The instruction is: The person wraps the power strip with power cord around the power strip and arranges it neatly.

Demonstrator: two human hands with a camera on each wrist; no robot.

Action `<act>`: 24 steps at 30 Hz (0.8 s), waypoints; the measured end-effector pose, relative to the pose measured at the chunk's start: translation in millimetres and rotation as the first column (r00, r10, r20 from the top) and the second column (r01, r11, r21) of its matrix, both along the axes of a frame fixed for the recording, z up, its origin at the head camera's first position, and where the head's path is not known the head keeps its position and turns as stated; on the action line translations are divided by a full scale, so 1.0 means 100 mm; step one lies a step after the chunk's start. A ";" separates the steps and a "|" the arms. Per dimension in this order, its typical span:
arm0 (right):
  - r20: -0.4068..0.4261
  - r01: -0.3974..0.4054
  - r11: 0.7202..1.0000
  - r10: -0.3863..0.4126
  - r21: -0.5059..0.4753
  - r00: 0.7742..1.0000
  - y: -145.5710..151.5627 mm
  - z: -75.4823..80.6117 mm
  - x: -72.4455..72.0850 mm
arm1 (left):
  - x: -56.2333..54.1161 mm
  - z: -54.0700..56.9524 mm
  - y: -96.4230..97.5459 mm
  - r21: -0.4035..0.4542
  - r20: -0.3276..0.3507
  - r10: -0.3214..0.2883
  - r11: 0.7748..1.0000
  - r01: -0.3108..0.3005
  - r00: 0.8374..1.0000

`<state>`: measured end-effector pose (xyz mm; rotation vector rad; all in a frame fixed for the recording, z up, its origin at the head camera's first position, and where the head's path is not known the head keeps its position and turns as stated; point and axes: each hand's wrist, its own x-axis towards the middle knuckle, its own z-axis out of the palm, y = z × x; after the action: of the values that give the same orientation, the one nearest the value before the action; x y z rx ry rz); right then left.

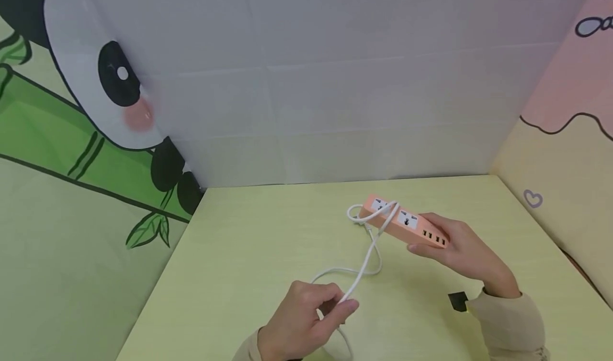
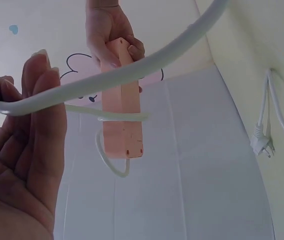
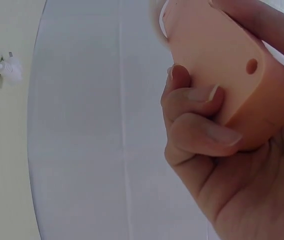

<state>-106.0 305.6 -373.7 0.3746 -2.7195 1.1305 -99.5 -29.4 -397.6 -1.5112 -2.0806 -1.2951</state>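
Note:
A peach-coloured power strip (image 1: 399, 230) with white socket panels and several USB ports is held above the table by my right hand (image 1: 466, 252). That hand grips the port end, thumb on the near side; in the right wrist view its fingers (image 3: 197, 137) curl round the underside. A white cord (image 1: 366, 262) loops once over the strip's far end. My left hand (image 1: 308, 318) pinches the cord between thumb and fingers, nearer to me. In the left wrist view, the white plug (image 2: 262, 140) lies by the tabletop, its pins showing.
The pale yellow table (image 1: 239, 254) meets a grey-white back wall (image 1: 335, 111). Cartoon-printed side panels stand left and right. Slack cord trails on the table below the left hand. A small black patch (image 1: 458, 301) lies beside the right sleeve (image 1: 510, 323).

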 end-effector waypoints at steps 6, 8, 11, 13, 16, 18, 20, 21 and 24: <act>0.019 0.004 1.000 -0.004 -0.001 1.000 0.02 -0.02 -0.01 | 0.01 0.04 0.05 0.002 -0.028 -0.021 1.000 0.021 0.999; 0.020 0.006 1.000 -0.006 -0.001 1.000 0.03 -0.02 -0.01 | 0.01 0.06 0.07 0.001 -0.040 -0.033 0.999 0.033 0.999; 0.025 0.008 1.000 -0.009 0.004 1.000 0.03 -0.03 -0.01 | 0.02 0.09 0.11 0.003 -0.023 -0.067 0.998 0.068 0.997; 0.031 0.012 1.000 -0.012 0.007 0.999 0.04 -0.03 -0.01 | 0.03 0.11 0.13 -0.002 0.011 -0.091 0.996 0.091 0.996; 0.041 0.018 1.000 -0.018 0.009 0.999 0.05 -0.02 -0.02 | 0.04 0.13 0.15 -0.013 0.064 -0.125 0.992 0.126 0.990; 0.044 0.019 1.000 -0.020 0.009 0.999 0.06 -0.02 -0.02 | 0.04 0.13 0.17 -0.020 0.067 -0.135 0.990 0.136 0.989; 0.044 0.020 1.000 -0.020 0.008 0.999 0.07 -0.03 -0.03 | 0.05 0.14 0.18 -0.017 0.058 -0.143 0.989 0.145 0.988; 0.043 0.019 1.000 -0.019 0.007 0.999 0.08 -0.03 -0.03 | 0.05 0.14 0.19 -0.015 0.052 -0.144 0.989 0.145 0.988; 0.047 0.011 1.000 -0.011 0.002 0.999 0.09 -0.04 -0.03 | 0.05 0.15 0.20 -0.009 0.030 -0.149 0.989 0.149 0.988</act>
<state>-109.3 314.7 -378.0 0.3374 -2.7596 1.1480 -94.4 -9.1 -382.5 -1.6906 -2.0290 -1.3670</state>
